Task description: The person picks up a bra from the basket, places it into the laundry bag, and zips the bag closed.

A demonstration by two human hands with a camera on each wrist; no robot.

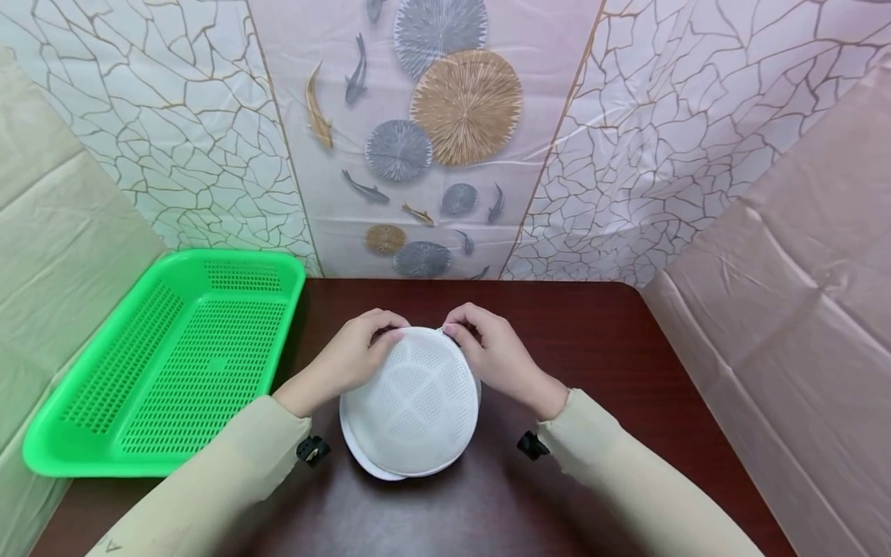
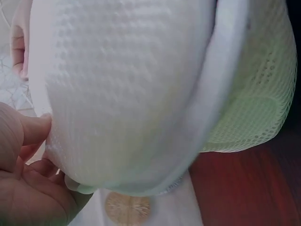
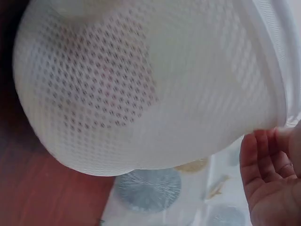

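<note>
A round white mesh laundry bag (image 1: 411,410) with a padded rim stands over the table in front of me, its flat circular face toward the head camera. My left hand (image 1: 355,352) pinches the upper left of its rim between thumb and fingers. At the upper right, my right hand (image 1: 496,348) pinches the edge near a small zipper end. The left wrist view shows the thumb pressed on the white mesh (image 2: 117,84). Behind the flat face, the bag's rounded mesh body (image 3: 103,89) bulges out in the right wrist view.
A green perforated plastic basket (image 1: 209,363) sits on the left of the dark red-brown table (image 1: 592,340). Patterned sheeting (image 1: 334,224) rises behind the table, and plain beige sheeting (image 1: 786,294) lines the right side.
</note>
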